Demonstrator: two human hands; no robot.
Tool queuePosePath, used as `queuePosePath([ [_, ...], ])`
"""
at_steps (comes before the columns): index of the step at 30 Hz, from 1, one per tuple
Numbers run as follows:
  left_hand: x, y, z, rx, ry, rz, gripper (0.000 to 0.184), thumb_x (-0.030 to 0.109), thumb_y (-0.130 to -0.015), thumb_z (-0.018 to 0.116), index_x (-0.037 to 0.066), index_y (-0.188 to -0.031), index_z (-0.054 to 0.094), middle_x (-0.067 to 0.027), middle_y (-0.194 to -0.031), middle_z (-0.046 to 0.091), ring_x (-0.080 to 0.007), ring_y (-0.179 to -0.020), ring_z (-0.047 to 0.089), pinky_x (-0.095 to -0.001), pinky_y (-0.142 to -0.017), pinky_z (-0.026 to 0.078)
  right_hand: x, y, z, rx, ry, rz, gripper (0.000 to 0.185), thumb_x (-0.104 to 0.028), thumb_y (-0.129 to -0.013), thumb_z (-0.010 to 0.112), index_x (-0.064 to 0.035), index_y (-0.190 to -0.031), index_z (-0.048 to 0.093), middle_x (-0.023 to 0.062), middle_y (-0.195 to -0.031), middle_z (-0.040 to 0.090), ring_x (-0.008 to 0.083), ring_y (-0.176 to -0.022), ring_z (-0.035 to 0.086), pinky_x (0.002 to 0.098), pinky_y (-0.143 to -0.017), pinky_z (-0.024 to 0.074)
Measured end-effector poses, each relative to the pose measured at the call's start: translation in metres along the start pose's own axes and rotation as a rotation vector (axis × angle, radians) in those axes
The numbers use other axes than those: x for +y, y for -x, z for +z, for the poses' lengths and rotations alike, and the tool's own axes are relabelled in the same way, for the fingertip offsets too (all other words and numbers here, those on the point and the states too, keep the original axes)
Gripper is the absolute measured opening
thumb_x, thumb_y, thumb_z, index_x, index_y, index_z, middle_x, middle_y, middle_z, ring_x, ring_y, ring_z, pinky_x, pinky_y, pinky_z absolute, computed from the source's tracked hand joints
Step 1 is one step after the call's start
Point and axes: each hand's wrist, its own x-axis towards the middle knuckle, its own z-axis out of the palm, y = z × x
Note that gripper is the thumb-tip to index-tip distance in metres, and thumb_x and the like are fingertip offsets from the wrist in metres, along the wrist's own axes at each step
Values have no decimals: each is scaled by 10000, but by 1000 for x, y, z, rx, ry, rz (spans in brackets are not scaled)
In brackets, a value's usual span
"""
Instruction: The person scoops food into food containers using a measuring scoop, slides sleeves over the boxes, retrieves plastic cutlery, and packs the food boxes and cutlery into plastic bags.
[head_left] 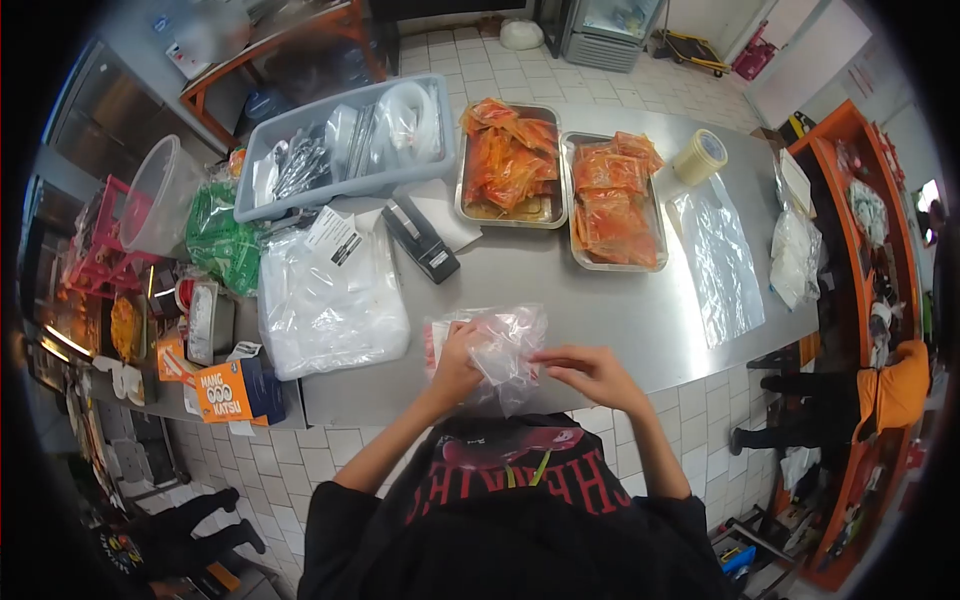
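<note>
A clear plastic bag (508, 345) is in front of me at the near edge of the steel table, crumpled, with some white and red showing at its sides. My left hand (458, 362) is closed around the bag's left side. At the bag's right edge, my right hand (592, 374) has its fingers stretched out and slightly apart, the fingertips touching or very close to the plastic. What lies inside the bag I cannot make out.
Two metal trays (510, 215) (620, 262) hold orange-red sachets. Beyond my left hand are a stack of clear bags (335, 310), a black tape dispenser (420, 240) and a blue-grey bin (345, 182). Flat plastic (722, 265) and a tape roll (700, 158) lie right. Two people stand nearby.
</note>
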Motion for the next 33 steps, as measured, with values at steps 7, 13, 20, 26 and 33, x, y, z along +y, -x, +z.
queuePosePath([
  [7, 87, -7, 10, -140, -61, 322, 309, 143, -630, 643, 59, -926, 611, -90, -1051, 550, -290, -1008, 458, -418, -911, 309, -5, 16, 5, 169, 970, -107, 824, -302, -713, 621, -61, -1370, 184, 157, -1439, 107, 362, -1328, 62, 604, -1011, 32],
  [13, 133, -32, 30, -551, -121, 896, 222, 196, -674, 608, 153, -890, 577, -61, -1021, 491, -288, -1063, 440, -457, -895, 354, -29, -26, 33, -622, 1048, -694, 544, -200, -764, 522, -36, -1247, 334, 140, -1313, 328, 269, -1262, 256, 521, -1029, 157],
  [20, 89, -1, -15, -150, 249, 269, 450, 263, -661, 715, 110, -1050, 551, -103, -1094, 467, -296, -1141, 360, -421, -932, 319, 3, -10, 11, -392, 754, -423, 396, -212, -746, 528, -62, -1095, 417, 105, -1166, 402, 241, -1155, 342, 482, -1004, 208],
  [26, 36, 60, -19, 261, 606, -246, 528, 374, -912, 395, 20, -1297, 325, -119, -1318, 338, -243, -1235, 305, -380, -1030, 222, 32, -39, 29, 7, 346, -253, 276, -222, -730, 533, -85, -965, 488, 74, -1040, 464, 217, -1063, 416, 448, -982, 251],
  [33, 18, 26, -61, -83, 1198, -306, 555, 456, -922, 268, 43, -1269, 398, -108, -1280, 428, -244, -1230, 335, -367, -1057, 178, -32, -92, 70, -590, 874, -833, 315, -165, -843, 460, -58, -1140, 461, 93, -1073, 502, 231, -1049, 459, 393, -973, 308],
])
